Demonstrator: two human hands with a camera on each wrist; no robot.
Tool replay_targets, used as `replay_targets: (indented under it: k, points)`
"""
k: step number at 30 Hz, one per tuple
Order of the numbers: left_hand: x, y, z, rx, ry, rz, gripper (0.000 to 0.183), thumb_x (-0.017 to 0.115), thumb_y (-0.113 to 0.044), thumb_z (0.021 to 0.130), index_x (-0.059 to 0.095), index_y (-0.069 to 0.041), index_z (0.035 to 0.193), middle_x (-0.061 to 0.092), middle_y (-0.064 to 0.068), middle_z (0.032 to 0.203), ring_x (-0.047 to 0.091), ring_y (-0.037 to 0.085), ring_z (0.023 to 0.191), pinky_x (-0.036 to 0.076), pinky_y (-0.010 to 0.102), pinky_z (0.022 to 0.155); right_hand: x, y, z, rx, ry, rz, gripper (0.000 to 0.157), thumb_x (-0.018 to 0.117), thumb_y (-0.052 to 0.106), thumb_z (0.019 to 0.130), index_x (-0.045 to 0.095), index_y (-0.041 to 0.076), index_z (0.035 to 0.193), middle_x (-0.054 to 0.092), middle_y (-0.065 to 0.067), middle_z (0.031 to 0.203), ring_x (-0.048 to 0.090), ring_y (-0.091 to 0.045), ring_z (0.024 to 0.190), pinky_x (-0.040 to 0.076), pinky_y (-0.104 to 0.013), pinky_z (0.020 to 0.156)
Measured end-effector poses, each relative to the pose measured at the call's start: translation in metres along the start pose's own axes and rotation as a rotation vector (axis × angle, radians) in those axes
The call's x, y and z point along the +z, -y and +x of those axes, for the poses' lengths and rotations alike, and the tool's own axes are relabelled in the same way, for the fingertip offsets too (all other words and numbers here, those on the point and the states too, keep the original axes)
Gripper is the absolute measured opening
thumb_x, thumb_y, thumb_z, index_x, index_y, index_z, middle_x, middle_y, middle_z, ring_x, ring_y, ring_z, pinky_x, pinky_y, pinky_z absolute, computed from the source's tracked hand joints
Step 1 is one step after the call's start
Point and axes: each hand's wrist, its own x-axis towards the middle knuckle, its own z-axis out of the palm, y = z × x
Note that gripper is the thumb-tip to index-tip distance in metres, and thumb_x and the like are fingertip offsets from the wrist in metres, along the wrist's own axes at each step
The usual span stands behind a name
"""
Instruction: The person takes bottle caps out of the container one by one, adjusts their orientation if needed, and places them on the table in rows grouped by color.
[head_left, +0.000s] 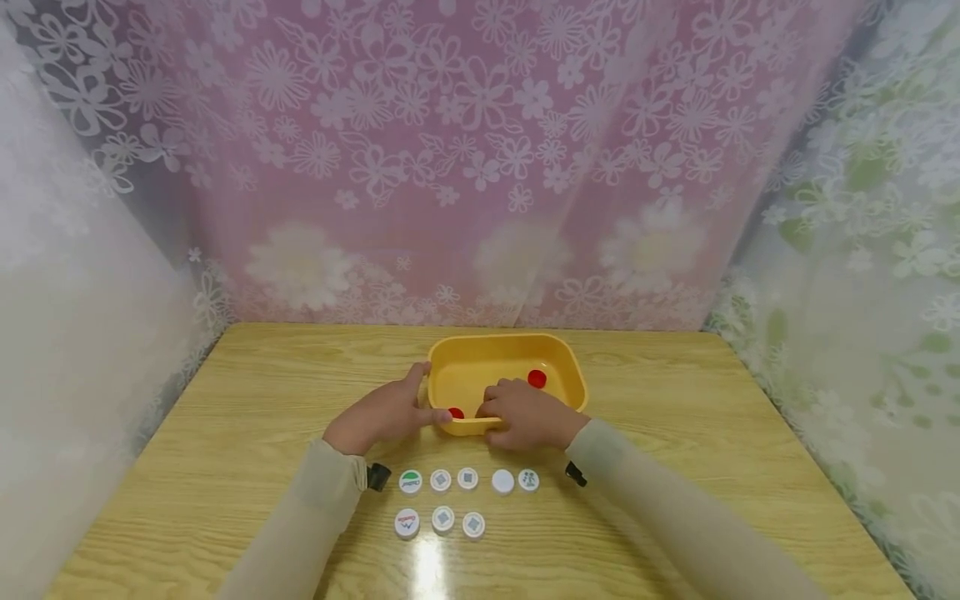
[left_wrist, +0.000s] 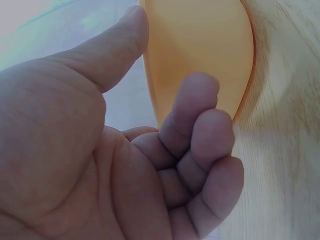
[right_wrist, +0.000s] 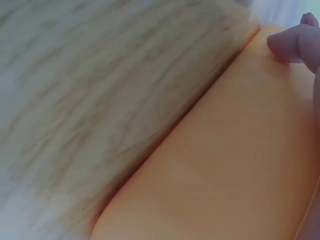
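Observation:
A yellow plastic tub (head_left: 480, 342) stands on the table with two red bottle caps in it. One red cap (head_left: 537, 379) lies towards the right end; the other (head_left: 455, 412) is at the front left corner, partly behind my left thumb. My left hand (head_left: 386, 412) grips the tub's left end, thumb over the front corner and index finger at the left side. In the left wrist view its other fingers (left_wrist: 212, 135) are curled close by the tub wall. My right hand (head_left: 525, 412) holds the front wall, fingers inside over the rim and thumb outside; its fingertips are hidden.
Several white bottle caps lie in two rows in front of the tub, among them one with a green print (head_left: 410, 482), a plain one (head_left: 503, 482) and one with red lettering (head_left: 407, 523). A flowered curtain (head_left: 480, 208) hangs along the back edge of the wooden table (head_left: 675, 400).

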Motion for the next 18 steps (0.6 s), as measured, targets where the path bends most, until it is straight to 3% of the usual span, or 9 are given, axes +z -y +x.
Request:
replay_targets:
  k: [4,10,14,18]
  points:
    - [-0.001,0.001,-0.002,-0.001,0.008,-0.014,0.109,0.071,-0.069,0.086,0.016,-0.022,0.167,0.044,0.011,0.16,0.047,0.033,0.143,0.037,0.058,0.114,-0.003,0.003,0.0,0.027,-0.011,0.013,0.019,0.069,0.033,0.092,0.076,0.022,0.106,0.068,0.011,0.097,0.052,-0.016,0.092,0.041,-0.04,0.097]
    - [-0.001,0.001,-0.005,0.009,-0.011,-0.004,0.107,0.069,-0.069,0.087,0.015,-0.021,0.167,0.046,0.012,0.159,0.049,0.032,0.141,0.039,0.057,0.113,-0.004,0.0,0.0,-0.028,-0.059,0.02,0.012,0.068,0.031,0.092,0.073,0.02,0.093,0.068,0.014,0.086,0.053,-0.018,0.097,0.028,-0.049,0.114]
    - [0.0,0.0,-0.005,0.024,-0.012,-0.007,0.105,0.069,-0.065,0.09,0.014,-0.02,0.167,0.045,0.012,0.159,0.049,0.032,0.141,0.039,0.056,0.113,-0.005,-0.004,-0.002,-0.029,-0.061,0.15,0.014,0.06,0.028,0.094,0.071,0.02,0.092,0.065,0.015,0.086,0.051,-0.016,0.096,0.028,-0.046,0.113]
    - [0.0,-0.001,-0.006,0.021,-0.009,-0.002,0.105,0.07,-0.064,0.091,0.013,-0.02,0.167,0.043,0.012,0.161,0.047,0.032,0.143,0.039,0.055,0.113,-0.006,-0.007,-0.005,-0.01,-0.058,0.284,0.03,0.044,0.021,0.098,0.074,0.018,0.098,0.067,0.013,0.093,0.051,-0.016,0.099,0.03,-0.046,0.111]
